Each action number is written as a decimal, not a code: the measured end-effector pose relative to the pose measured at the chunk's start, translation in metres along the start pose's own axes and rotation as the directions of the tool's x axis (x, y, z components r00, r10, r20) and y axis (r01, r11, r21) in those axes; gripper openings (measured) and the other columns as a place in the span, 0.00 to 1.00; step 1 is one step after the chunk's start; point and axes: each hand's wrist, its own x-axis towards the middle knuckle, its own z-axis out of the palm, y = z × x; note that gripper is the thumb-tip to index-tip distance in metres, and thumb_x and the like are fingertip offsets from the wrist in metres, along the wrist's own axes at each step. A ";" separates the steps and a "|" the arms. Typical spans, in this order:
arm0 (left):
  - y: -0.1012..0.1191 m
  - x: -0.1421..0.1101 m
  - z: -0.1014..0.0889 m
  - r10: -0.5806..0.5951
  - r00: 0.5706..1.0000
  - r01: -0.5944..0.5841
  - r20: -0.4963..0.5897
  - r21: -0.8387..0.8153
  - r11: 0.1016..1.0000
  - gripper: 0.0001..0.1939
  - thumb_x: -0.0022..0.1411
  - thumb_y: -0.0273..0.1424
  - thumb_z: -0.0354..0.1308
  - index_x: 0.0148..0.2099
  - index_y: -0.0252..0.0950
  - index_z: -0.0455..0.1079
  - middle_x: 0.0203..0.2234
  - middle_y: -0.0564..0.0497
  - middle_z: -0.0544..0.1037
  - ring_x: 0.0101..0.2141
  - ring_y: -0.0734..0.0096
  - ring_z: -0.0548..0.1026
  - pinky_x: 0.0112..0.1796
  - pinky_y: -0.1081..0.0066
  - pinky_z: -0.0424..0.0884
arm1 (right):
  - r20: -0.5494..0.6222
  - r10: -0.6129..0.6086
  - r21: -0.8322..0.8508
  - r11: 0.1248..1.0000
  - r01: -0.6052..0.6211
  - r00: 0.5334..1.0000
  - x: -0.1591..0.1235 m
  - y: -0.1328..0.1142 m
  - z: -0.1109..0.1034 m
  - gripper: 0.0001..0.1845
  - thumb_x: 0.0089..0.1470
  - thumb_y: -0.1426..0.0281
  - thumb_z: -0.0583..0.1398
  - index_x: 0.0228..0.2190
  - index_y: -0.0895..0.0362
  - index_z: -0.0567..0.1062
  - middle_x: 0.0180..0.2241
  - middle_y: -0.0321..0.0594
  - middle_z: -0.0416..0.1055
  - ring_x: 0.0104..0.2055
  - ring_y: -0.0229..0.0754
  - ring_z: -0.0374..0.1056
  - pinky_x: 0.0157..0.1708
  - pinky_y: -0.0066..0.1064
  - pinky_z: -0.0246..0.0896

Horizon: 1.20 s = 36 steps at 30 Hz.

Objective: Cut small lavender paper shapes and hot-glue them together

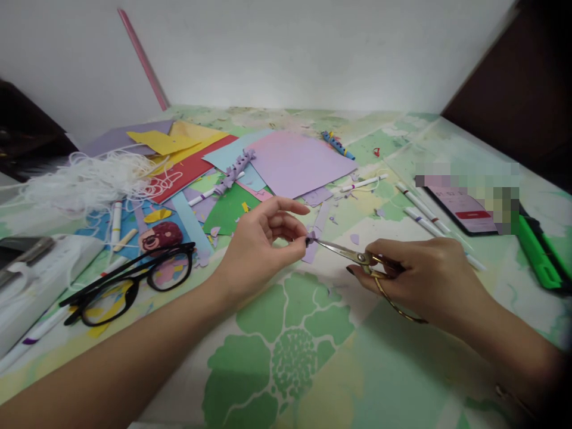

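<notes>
My left hand (266,235) is pinched at thumb and index fingertips on a small piece of purple paper (312,235), mostly hidden by the fingers. My right hand (431,271) holds scissors (343,251) with gold-coloured handles, its fingers through the loops. The blade tips point left and meet the small piece beside my left fingertips; whether they touch it I cannot tell. On the table behind lies a purple paper strip (320,219). Farther back are a large purple paper sheet (299,164) and a purple paper roll with cut-out edges (235,171).
Black-framed glasses (129,286), tangled white string (96,182) and coloured sheets, including a red one (190,170), lie left. A blue paper roll (338,145) lies at the back. On the right are markers (422,205), a phone (462,205) and a green box cutter (540,253).
</notes>
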 end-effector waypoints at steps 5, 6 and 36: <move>0.000 0.001 0.000 -0.037 0.999 0.037 -0.005 0.003 0.999 0.16 0.49 0.20 0.62 0.42 0.34 0.71 0.26 0.53 0.75 0.29 0.74 0.75 0.33 0.75 0.72 | -0.016 -0.031 -0.016 0.999 0.031 0.999 -0.001 0.001 -0.001 0.15 0.50 0.64 0.60 0.16 0.56 0.71 0.10 0.30 0.58 0.12 0.31 0.54 0.16 0.25 0.45; 0.000 0.001 0.000 -0.050 0.999 0.050 -0.006 -0.006 0.999 0.16 0.49 0.20 0.63 0.42 0.34 0.70 0.25 0.53 0.76 0.28 0.73 0.76 0.33 0.75 0.72 | -0.015 -0.036 -0.021 0.999 0.036 0.999 -0.001 0.001 -0.001 0.15 0.50 0.64 0.60 0.17 0.56 0.71 0.10 0.30 0.59 0.12 0.31 0.54 0.16 0.25 0.45; -0.001 0.005 -0.003 -0.072 0.995 0.077 0.061 -0.080 0.994 0.16 0.50 0.18 0.63 0.42 0.32 0.67 0.24 0.55 0.76 0.27 0.70 0.81 0.31 0.75 0.76 | 0.040 -0.003 0.030 1.000 0.002 0.999 0.000 0.001 -0.002 0.14 0.48 0.65 0.63 0.16 0.57 0.72 0.10 0.28 0.56 0.12 0.30 0.53 0.14 0.23 0.46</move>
